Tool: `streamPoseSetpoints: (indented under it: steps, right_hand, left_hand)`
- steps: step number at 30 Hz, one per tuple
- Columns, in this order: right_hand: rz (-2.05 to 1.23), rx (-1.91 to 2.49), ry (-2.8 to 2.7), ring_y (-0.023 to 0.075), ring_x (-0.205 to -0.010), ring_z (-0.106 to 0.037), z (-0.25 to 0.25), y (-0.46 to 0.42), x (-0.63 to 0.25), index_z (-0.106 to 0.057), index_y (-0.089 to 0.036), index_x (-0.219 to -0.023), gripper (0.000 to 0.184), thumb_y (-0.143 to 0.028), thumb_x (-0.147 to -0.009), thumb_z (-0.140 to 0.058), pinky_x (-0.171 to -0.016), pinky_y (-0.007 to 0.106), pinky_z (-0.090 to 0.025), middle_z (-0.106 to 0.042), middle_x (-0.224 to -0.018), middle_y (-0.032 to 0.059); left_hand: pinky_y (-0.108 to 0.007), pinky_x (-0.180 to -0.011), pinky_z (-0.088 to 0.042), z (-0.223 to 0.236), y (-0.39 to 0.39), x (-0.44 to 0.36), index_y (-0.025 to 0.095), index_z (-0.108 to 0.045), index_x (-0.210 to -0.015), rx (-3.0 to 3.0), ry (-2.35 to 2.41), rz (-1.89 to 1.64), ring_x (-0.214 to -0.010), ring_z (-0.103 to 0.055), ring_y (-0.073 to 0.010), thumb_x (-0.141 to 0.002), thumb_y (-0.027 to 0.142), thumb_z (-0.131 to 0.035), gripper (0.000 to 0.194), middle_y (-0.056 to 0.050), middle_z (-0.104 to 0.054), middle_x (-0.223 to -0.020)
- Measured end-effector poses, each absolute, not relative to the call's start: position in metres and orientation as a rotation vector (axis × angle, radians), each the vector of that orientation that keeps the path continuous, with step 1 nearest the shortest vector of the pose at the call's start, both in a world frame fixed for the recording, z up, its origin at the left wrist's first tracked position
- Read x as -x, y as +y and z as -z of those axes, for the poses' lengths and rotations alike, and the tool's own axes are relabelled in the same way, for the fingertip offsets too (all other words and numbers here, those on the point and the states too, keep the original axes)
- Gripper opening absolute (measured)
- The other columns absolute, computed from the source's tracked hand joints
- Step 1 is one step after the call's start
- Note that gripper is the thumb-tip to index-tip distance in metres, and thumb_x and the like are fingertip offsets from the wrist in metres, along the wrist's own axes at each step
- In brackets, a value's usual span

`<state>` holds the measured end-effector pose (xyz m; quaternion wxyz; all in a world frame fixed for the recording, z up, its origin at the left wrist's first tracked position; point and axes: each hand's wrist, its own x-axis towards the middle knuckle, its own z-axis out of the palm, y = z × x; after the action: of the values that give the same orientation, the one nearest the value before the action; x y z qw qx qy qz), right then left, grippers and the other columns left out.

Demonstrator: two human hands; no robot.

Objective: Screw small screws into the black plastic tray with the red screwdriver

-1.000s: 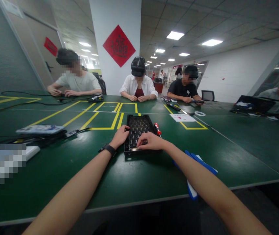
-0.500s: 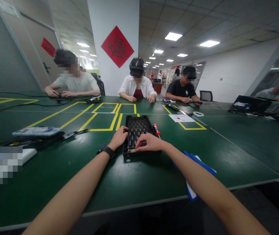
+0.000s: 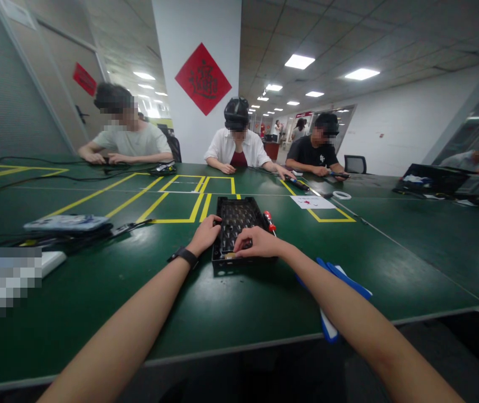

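A black keyboard frame [image 3: 239, 215] with rows of empty sockets lies on the green table in front of me. My left hand [image 3: 208, 232], a black watch on its wrist, curls over the frame's left edge and grips it. My right hand [image 3: 258, 244] rests on the frame's near end, fingers bent and pinched together on a small part that I cannot make out. A red-handled screwdriver [image 3: 269, 220] lies against the frame's right side.
Blue and white tools [image 3: 340, 280] lie under my right forearm. A flat device with cables [image 3: 66, 224] sits at the left. Three people sit across the table, with a paper sheet [image 3: 317, 202] and a tape ring [image 3: 343, 195] before them. Yellow tape lines [image 3: 180, 208] mark the table.
My hands stay on the frame with only slight finger movement. The person in white across the table has stretched an arm out to the right.
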<state>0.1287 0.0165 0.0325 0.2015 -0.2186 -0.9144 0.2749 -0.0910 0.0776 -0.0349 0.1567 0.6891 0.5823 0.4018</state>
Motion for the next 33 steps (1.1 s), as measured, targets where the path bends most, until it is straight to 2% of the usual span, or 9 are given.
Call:
streamPoseSetpoints:
  steps: [7,15,26,33]
  right_hand:
    - [-0.834,0.604,-2.538,0.0119,-0.074,-0.061,-0.0286,0.0188,-0.1285,-0.069,-0.013,-0.086,0.023,-0.032,-0.072,-0.067,-0.073,0.025,-0.049,-0.066,-0.081,0.004]
    - [-0.737,0.579,-2.55,0.0121,-0.076,-0.061,-0.031,0.0177,-0.1288,-0.07,-0.014,-0.086,0.02,-0.028,-0.071,-0.068,-0.074,0.025,-0.049,-0.067,-0.082,0.0043]
    - [-0.869,0.593,-2.519,0.0122,-0.075,-0.063,-0.028,0.018,-0.1271,-0.068,-0.013,-0.088,0.022,-0.028,-0.072,-0.068,-0.074,0.025,-0.05,-0.067,-0.081,0.004]
    - [-0.801,0.558,-2.529,0.0119,-0.073,-0.062,-0.029,0.0178,-0.1271,-0.068,-0.013,-0.087,0.021,-0.026,-0.071,-0.068,-0.071,0.025,-0.049,-0.067,-0.08,0.0042]
  left_hand:
    - [-0.036,-0.097,-0.039,0.036,0.0776,0.0912,0.018,-0.055,-0.1,-1.973,1.652,-1.168,-0.105,-0.052,-0.0208,-0.07,0.017,-0.043,0.032,-0.007,-0.059,-0.108]
    - [-0.035,-0.096,-0.04,0.0348,0.0767,0.09,0.019,-0.056,-0.1,-1.958,1.666,-1.168,-0.105,-0.053,-0.0207,-0.07,0.017,-0.043,0.033,-0.007,-0.059,-0.107]
    - [-0.035,-0.097,-0.039,0.0342,0.0761,0.09,0.017,-0.055,-0.102,-1.99,1.678,-1.148,-0.106,-0.052,-0.0206,-0.071,0.018,-0.042,0.033,-0.008,-0.059,-0.108]
    - [-0.035,-0.098,-0.038,0.0348,0.077,0.0907,0.017,-0.056,-0.101,-1.991,1.677,-1.137,-0.106,-0.052,-0.0205,-0.071,0.018,-0.042,0.033,-0.008,-0.059,-0.108]
